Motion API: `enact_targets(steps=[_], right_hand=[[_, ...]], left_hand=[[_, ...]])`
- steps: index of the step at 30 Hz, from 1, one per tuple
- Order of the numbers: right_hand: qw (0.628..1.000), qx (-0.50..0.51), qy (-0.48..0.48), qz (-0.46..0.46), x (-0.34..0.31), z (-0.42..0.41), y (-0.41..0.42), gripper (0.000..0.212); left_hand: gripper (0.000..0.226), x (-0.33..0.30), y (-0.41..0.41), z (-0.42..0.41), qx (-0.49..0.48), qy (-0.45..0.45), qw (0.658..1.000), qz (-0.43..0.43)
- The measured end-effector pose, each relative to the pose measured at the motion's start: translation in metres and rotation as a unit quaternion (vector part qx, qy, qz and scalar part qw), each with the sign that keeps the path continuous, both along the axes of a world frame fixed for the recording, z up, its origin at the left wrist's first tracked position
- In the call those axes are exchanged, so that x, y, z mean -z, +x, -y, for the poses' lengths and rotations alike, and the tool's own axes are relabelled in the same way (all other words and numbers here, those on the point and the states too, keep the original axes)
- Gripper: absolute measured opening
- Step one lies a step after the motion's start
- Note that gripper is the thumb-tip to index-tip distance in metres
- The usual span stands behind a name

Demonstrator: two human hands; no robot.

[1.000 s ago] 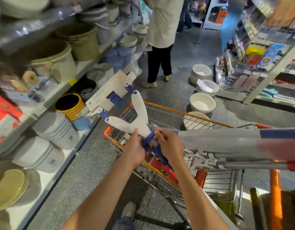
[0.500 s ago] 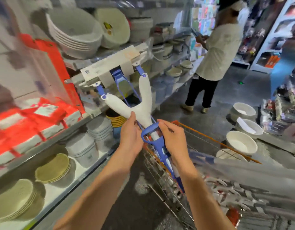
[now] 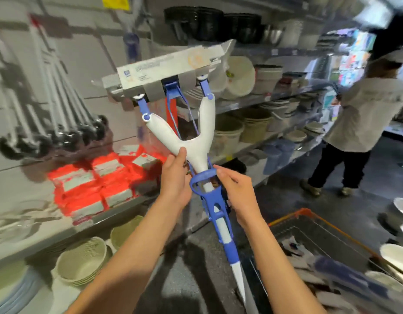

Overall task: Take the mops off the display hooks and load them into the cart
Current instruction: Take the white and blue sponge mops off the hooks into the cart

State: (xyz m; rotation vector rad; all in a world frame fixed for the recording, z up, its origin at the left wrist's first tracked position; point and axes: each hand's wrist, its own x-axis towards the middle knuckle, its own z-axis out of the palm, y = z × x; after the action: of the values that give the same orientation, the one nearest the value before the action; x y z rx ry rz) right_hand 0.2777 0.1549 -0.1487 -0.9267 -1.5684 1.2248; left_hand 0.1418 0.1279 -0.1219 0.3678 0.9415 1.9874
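Note:
I hold a white-and-blue sponge mop (image 3: 191,141) head-up in front of the shelves. Its Y-shaped white yoke carries a wrapped flat head (image 3: 166,66) at the top. My left hand (image 3: 175,177) grips the neck of the yoke from the left. My right hand (image 3: 236,191) holds the blue squeeze lever just below it. The mop's pole runs down to the lower right, toward the orange-rimmed wire cart (image 3: 304,225), where other wrapped mops (image 3: 345,284) lie. More mops (image 3: 48,114) hang blurred on the wall hooks at the left.
Shelves of basins and bowls (image 3: 82,264), buckets (image 3: 255,125) and red-and-white packs (image 3: 98,184) line the left side. A person in a light shirt (image 3: 363,118) stands in the aisle at the right. White basins (image 3: 395,254) sit on the floor beyond the cart.
The mop has been swung from lying over the cart to upright, head raised. My view has turned left and up toward the shelves and hanging mops. Both hands kept their hold.

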Motion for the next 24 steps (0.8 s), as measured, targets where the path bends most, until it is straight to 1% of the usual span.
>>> enact_targets(steps=[2,6,9,11,14,17,19,21,24], right_hand=[[1.0,-0.011,0.003,0.001,-0.006,-0.002,-0.032,0.016],[0.999,-0.028,0.025,-0.005,-0.021,-0.006,-0.09,0.013],[0.998,-0.039,0.036,-0.025,-0.037,-0.01,-0.128,0.028],[0.997,-0.05,0.039,-0.042,-0.048,-0.015,-0.151,0.029],[0.995,-0.068,0.048,-0.061,-0.067,-0.025,-0.177,0.016],[0.993,-0.072,0.08,-0.057,-0.08,-0.043,-0.197,0.022],[0.991,-0.076,0.093,-0.057,-0.085,-0.058,-0.206,0.017],[0.991,-0.084,0.081,-0.069,-0.09,-0.077,-0.215,0.016],[0.988,-0.112,0.048,-0.097,-0.094,-0.106,-0.226,0.022]], left_hand=[[0.009,-0.006,-0.032,0.004,-0.024,0.007,1.0,-0.008],[0.012,-0.013,-0.086,0.01,-0.047,0.026,0.998,-0.021],[0.012,-0.019,-0.117,0.014,-0.053,0.044,0.997,-0.028],[0.013,-0.023,-0.134,0.014,-0.059,0.046,0.996,-0.038],[0.014,-0.028,-0.152,0.01,-0.059,0.034,0.996,-0.056],[0.018,-0.032,-0.167,-0.001,-0.061,0.03,0.995,-0.077],[0.018,-0.034,-0.175,-0.011,-0.059,0.036,0.994,-0.089],[0.019,-0.038,-0.18,-0.024,-0.067,0.032,0.993,-0.097],[0.021,-0.042,-0.186,-0.048,-0.084,0.019,0.989,-0.117]])
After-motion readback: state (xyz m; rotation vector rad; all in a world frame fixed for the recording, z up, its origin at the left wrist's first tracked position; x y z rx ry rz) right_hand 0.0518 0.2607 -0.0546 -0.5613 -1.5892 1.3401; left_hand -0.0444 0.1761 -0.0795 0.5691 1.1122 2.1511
